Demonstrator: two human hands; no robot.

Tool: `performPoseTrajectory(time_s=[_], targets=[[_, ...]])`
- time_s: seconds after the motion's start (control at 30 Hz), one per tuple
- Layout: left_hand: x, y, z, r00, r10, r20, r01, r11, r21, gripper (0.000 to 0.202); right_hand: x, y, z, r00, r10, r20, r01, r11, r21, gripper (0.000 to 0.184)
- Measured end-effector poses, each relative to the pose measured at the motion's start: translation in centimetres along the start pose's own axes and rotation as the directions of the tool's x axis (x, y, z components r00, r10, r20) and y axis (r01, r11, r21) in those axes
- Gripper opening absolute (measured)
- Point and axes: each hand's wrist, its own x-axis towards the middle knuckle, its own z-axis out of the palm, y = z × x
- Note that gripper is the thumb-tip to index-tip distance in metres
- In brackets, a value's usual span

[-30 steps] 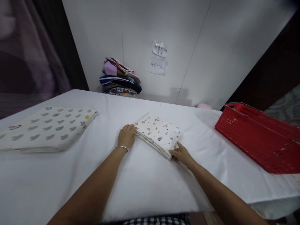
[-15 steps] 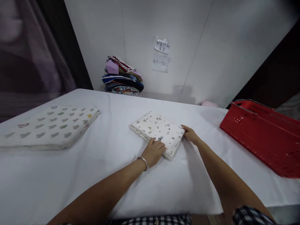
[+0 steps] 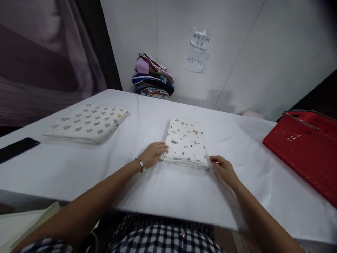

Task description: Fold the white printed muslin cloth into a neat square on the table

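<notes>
A folded white cloth (image 3: 185, 140) with small printed figures lies in several layers on the white-covered table (image 3: 168, 191) in front of me. My left hand (image 3: 153, 154), with a bracelet at the wrist, rests its stretched fingers on the cloth's left near edge; the thumb is mostly hidden. Just beside the right near corner is my right hand (image 3: 225, 170), its fingers loosely bent and apart, holding nothing. A small gap seems to separate its fingertips from the cloth.
To the left lies a larger folded cloth (image 3: 88, 123) with grey prints, and near it a black flat object (image 3: 18, 149). A red plastic basket (image 3: 302, 151) stands at the right. Stacked fabrics (image 3: 154, 79) sit against the wall beyond the table, near paper signs (image 3: 196, 63).
The folded cloth has turned so its near edge faces me. My left hand has shifted to its left edge, and my right hand has come down to the right near corner. The view has shifted too.
</notes>
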Motion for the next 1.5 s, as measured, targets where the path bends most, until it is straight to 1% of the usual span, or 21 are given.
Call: performPoseTrajectory(time_s=[0.03, 0.1, 0.2, 0.27, 0.33, 0.43, 0.53, 0.67, 0.77, 0.83, 0.97, 1.0, 1.03, 1.13, 1.23, 1.37, 1.5], targets=[[-0.1, 0.5, 0.2, 0.999, 0.009, -0.031, -0.01, 1.0, -0.026, 0.048, 0.2, -0.3, -0.1, 1.0, -0.027, -0.003, 0.027, 1.0, 0.006, 0.025], [-0.3, 1.6, 0.5, 0.996, 0.018, -0.086, -0.023, 0.998, -0.055, 0.041, 0.6, -0.9, -0.2, 0.994, -0.104, 0.028, 0.104, 0.995, 0.002, 0.025], [-0.2, 3.4, 1.0, 0.993, -0.009, -0.117, 0.003, 0.999, -0.046, 0.026, 0.9, -1.7, -0.1, 0.979, -0.185, 0.081, 0.189, 0.98, -0.053, 0.026], [0.0, 4.1, 1.2, 0.993, -0.035, -0.109, 0.035, 0.999, 0.0, 0.02, 0.9, -2.0, 0.1, 0.97, -0.213, 0.114, 0.225, 0.969, -0.105, 0.027], [0.2, 4.5, 1.4, 0.995, -0.041, -0.092, 0.047, 0.997, 0.066, 0.018, 0.9, -2.1, 0.2, 0.962, -0.233, 0.14, 0.256, 0.952, -0.171, 0.027], [0.6, 4.6, 1.7, 0.997, -0.034, -0.075, 0.044, 0.988, 0.145, 0.017, 0.9, -2.0, 0.3, 0.951, -0.258, 0.169, 0.297, 0.915, -0.273, 0.026], [1.2, 5.1, 1.9, 0.997, -0.021, -0.068, 0.033, 0.985, 0.17, 0.017, 1.0, -2.1, 0.3, 0.938, -0.295, 0.181, 0.341, 0.874, -0.347, 0.025], [2.1, 6.0, 2.6, 1.0, -0.008, -0.025, 0.012, 0.985, 0.173, 0.018, 1.4, -2.7, 0.4, 0.893, -0.387, 0.232, 0.451, 0.781, -0.432, 0.025], [2.3, 6.0, 3.3, 1.0, -0.013, 0.01, 0.011, 0.985, 0.17, 0.019, 1.6, -2.7, 0.8, 0.857, -0.448, 0.257, 0.515, 0.713, -0.476, 0.025], [2.2, 5.7, 3.7, 1.0, -0.009, 0.02, 0.006, 0.986, 0.167, 0.021, 1.5, -2.4, 1.3, 0.844, -0.482, 0.236, 0.533, 0.7, -0.476, 0.027], [1.9, 5.4, 3.9, 1.0, 0.017, 0.025, -0.021, 0.985, 0.169, 0.022, 0.8, -1.5, 2.2, 0.834, -0.546, 0.082, 0.525, 0.739, -0.423, 0.025], [1.9, 5.4, 3.9, 0.999, 0.02, 0.028, -0.024, 0.984, 0.176, 0.022, 0.6, -1.3, 2.4, 0.831, -0.553, 0.06, 0.526, 0.747, -0.408, 0.024], [1.9, 5.5, 3.8, 0.999, 0.019, 0.031, -0.025, 0.982, 0.185, 0.023, 0.4, -1.2, 2.4, 0.83, -0.556, 0.057, 0.529, 0.75, -0.396, 0.023], [1.9, 5.6, 3.7, 0.999, 0.023, 0.024, -0.027, 0.978, 0.209, 0.027, 0.0, -1.2, 2.4, 0.827, -0.553, 0.101, 0.546, 0.746, -0.381, 0.02], [1.7, 5.6, 3.7, 0.999, 0.049, -0.003, -0.048, 0.981, 0.19, 0.026, -0.1, -1.2, 2.2, 0.833, -0.54, 0.121, 0.541, 0.749, -0.383, 0.02], [1.5, 5.4, 3.8, 0.997, 0.07, -0.027, -0.064, 0.981, 0.181, 0.024, 0.0, -1.1, 2.3, 0.831, -0.544, 0.115, 0.542, 0.744, -0.391, 0.022], [1.7, 5.6, 3.9, 0.998, 0.062, -0.018, -0.056, 0.972, 0.226, 0.026, 0.0, -1.2, 2.5, 0.841, -0.536, 0.076, 0.522, 0.766, -0.374, 0.023]])
